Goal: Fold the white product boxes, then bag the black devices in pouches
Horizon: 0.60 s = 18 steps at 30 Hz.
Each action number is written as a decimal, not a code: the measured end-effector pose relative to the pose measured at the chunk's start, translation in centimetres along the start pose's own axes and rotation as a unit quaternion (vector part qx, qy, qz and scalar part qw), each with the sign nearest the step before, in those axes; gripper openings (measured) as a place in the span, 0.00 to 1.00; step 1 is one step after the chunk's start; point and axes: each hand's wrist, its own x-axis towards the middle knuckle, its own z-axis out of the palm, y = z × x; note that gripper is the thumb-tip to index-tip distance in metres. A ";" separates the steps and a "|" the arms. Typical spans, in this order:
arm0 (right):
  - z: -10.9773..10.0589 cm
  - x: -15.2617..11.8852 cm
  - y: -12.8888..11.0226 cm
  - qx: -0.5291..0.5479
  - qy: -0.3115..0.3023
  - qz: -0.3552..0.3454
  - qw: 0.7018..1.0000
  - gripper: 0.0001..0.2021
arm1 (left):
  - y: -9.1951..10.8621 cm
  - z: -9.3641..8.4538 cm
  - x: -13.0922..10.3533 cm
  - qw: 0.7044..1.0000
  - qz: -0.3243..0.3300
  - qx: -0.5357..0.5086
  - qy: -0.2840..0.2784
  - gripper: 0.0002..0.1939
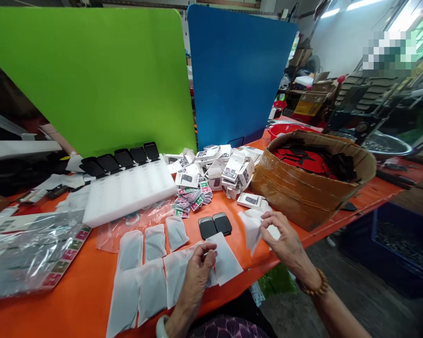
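Observation:
My right hand (284, 237) pinches a thin white sleeve (252, 227) between thumb and forefinger, off the table near its right edge. My left hand (199, 270) is closed, thumb against the curled fingers, above the white sleeves; what it holds, if anything, is hidden. Beside it lies a flat, blank white sleeve (227, 263). Just beyond are two black rounded flat pieces (215, 226), side by side. To the left, several filled white sleeves (151, 284) lie in rows, dark shapes showing faintly through some of them.
A pile of small white boxes (232, 166) and printed cards (193, 198) lies at mid-table. A cardboard box (289, 188) with red and black pieces stands right. White foam (130, 190) with black pieces and a clear plastic bag (31, 258) are left. Green (91, 75) and blue panels (239, 75) stand behind.

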 end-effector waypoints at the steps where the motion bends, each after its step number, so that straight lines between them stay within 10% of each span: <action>1: 0.9 -0.5 -1.3 0.012 -0.006 -0.012 1.000 0.03 | 0.2 0.3 -0.1 1.000 0.010 -0.003 -0.013 0.28; 5: 4.5 -2.8 -5.3 0.036 -0.029 -0.062 0.997 0.05 | 1.2 0.8 -0.4 0.997 0.037 -0.008 -0.068 0.32; 10: 6.8 -4.0 -6.8 0.117 -0.119 -0.052 0.985 0.04 | 1.1 -0.3 0.0 1.000 0.014 -0.009 0.008 0.23; 14: 7.7 -3.0 -6.5 0.220 -0.136 0.088 0.962 0.09 | 0.7 -1.2 0.0 0.997 -0.001 -0.072 -0.019 0.21; 18: 8.9 -2.4 -6.9 0.337 -0.245 0.242 0.876 0.19 | 0.7 -1.4 -0.3 0.996 0.007 -0.090 -0.013 0.19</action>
